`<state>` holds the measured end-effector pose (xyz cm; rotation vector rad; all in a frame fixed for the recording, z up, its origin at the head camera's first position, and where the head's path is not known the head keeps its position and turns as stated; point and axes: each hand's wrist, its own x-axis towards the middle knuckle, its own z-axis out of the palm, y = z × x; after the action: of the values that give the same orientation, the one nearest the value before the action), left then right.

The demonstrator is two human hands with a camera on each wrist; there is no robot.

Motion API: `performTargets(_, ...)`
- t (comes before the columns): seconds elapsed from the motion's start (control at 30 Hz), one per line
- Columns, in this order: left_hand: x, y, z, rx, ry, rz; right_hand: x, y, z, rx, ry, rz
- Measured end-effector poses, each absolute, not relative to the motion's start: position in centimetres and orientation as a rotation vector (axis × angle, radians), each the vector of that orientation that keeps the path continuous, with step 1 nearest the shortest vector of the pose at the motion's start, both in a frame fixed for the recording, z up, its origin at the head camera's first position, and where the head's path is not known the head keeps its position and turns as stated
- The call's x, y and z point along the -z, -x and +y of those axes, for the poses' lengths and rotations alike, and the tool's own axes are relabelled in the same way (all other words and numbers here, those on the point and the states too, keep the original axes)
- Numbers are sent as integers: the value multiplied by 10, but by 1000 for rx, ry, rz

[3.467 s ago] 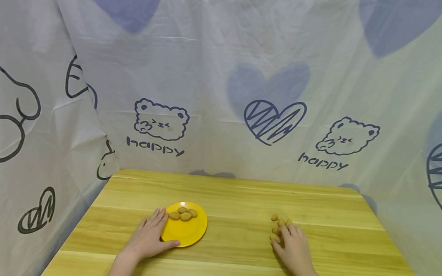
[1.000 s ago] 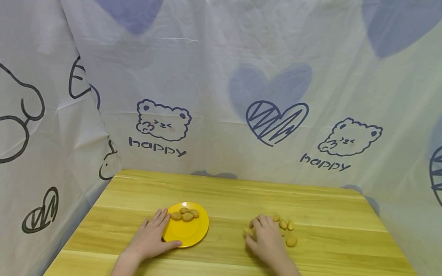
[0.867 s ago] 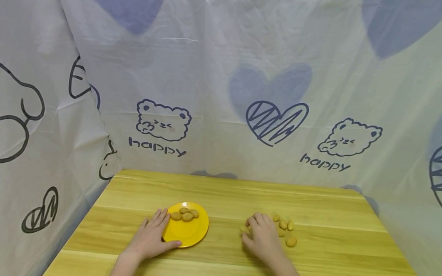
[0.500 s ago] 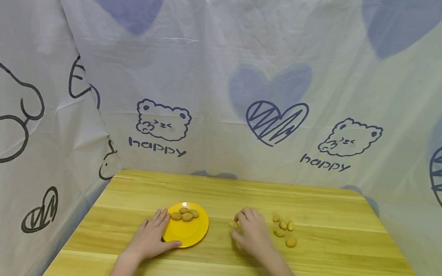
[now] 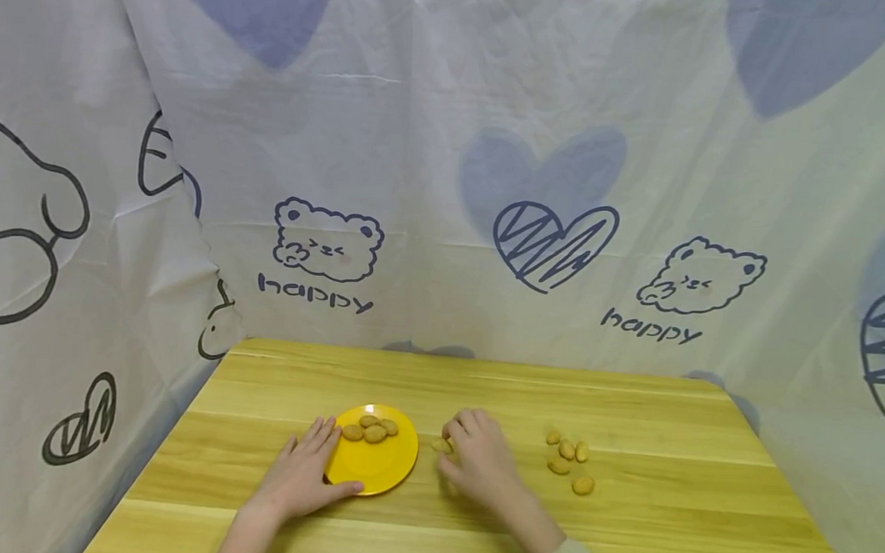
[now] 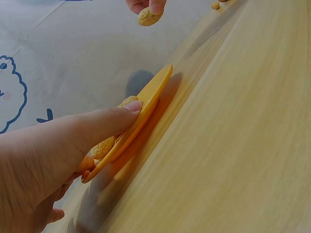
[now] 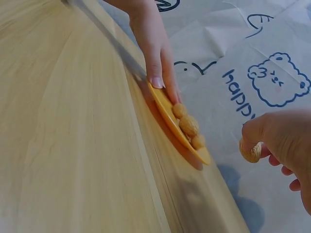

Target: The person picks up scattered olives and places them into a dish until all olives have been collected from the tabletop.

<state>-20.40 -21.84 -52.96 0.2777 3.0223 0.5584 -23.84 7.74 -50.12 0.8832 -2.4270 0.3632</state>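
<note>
A yellow plate (image 5: 372, 465) bearing several walnuts (image 5: 374, 433) lies left of the table's middle. My left hand (image 5: 300, 474) rests at its left side, fingers straight along the edge and thumb on the near rim. In the left wrist view that thumb (image 6: 109, 119) lies over the rim of the tilted-looking plate (image 6: 158, 85). My right hand (image 5: 481, 458) pinches one walnut (image 5: 442, 446) between thumb and fingers, just right of the plate. Both wrist views show this walnut (image 7: 250, 151) raised above the table surface.
Several loose walnuts (image 5: 567, 450) lie in a group on the wooden table (image 5: 672, 489), right of my right hand. Behind the table hangs a pale printed cloth (image 5: 427, 292), with another along the left side.
My right hand has picked a walnut from the group on the right and carried it leftward, close to the plate. The left hand and plate have stayed in place.
</note>
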Motion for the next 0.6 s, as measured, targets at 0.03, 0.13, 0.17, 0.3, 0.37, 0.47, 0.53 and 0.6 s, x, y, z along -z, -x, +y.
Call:
performTargets(0.03, 530, 204, -219, -558, -278, 3023, 501, 239, 75, -363, -889, -2427)
performTargets(0.13, 530, 204, -219, -557, -279, 3026, 501, 241, 70, -355, -907, -2428)
performTargets(0.17, 530, 204, -219, -558, -280, 3027, 501, 241, 68, -350, -914, -2429)
performTargets(0.3, 530, 204, -219, -561, -284, 3030, 503, 244, 62, -329, -932, -2450)
performTargets(0.37, 530, 204, -218, -562, -283, 3029, 504, 245, 59, -325, -945, -2462)
performTargets(0.47, 530, 204, -218, -564, -279, 3031, 506, 246, 54, -306, -976, -2471)
performTargets(0.53, 530, 204, -218, -566, -277, 3030, 506, 247, 51, -286, -998, -2475)
performTargets(0.6, 530, 203, -218, -568, -276, 3030, 508, 248, 47, -267, -1018, -2477)
